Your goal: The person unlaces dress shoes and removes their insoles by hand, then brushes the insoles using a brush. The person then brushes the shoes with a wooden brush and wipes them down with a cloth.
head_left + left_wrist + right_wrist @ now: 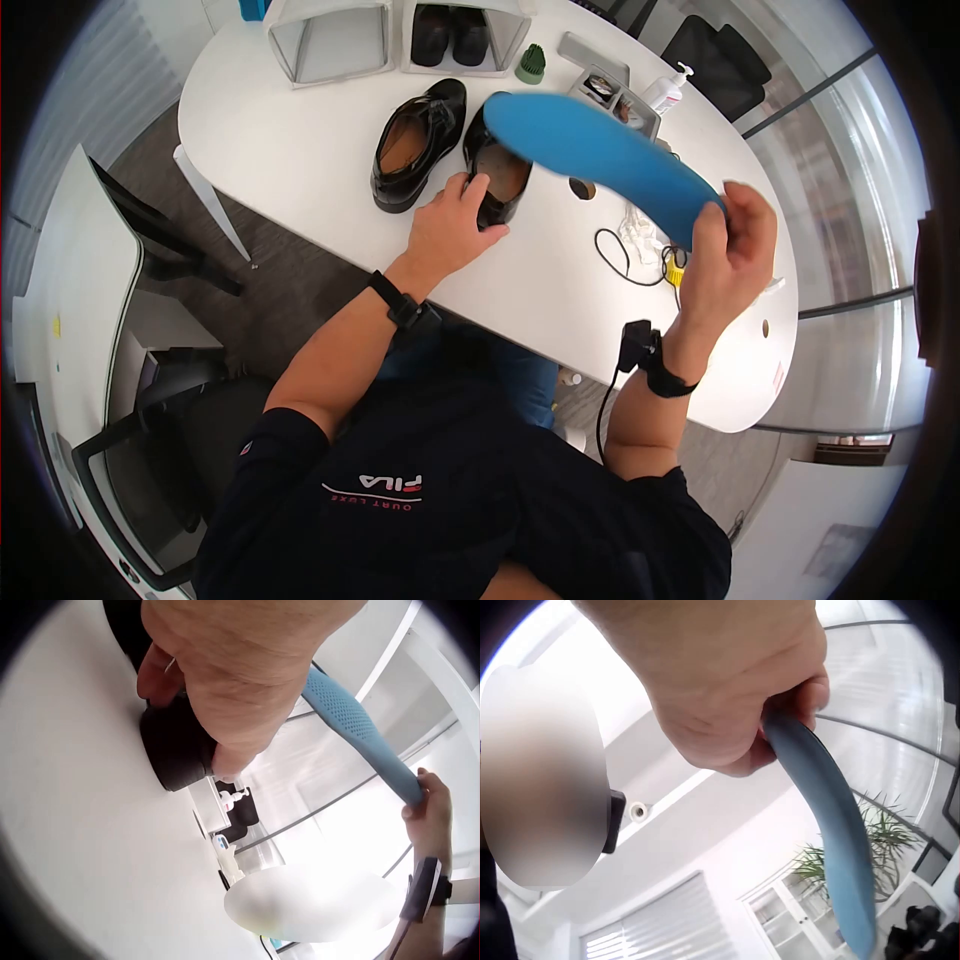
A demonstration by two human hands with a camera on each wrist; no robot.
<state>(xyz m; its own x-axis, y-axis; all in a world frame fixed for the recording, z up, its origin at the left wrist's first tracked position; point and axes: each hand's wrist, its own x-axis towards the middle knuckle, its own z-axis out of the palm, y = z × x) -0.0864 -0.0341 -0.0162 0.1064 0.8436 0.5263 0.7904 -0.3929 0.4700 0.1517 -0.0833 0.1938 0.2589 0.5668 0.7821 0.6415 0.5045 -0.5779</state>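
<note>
In upper centre, the left hand (448, 232) gripped the shoe (496, 212), fingers curled; at right, the right hand (730, 262) pinched the insole (600, 147), wholly outside the shoe.

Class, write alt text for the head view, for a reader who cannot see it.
A person's right hand holds up a blue insole by one end, while the left hand grips one of two black shoes on a white table.
</note>
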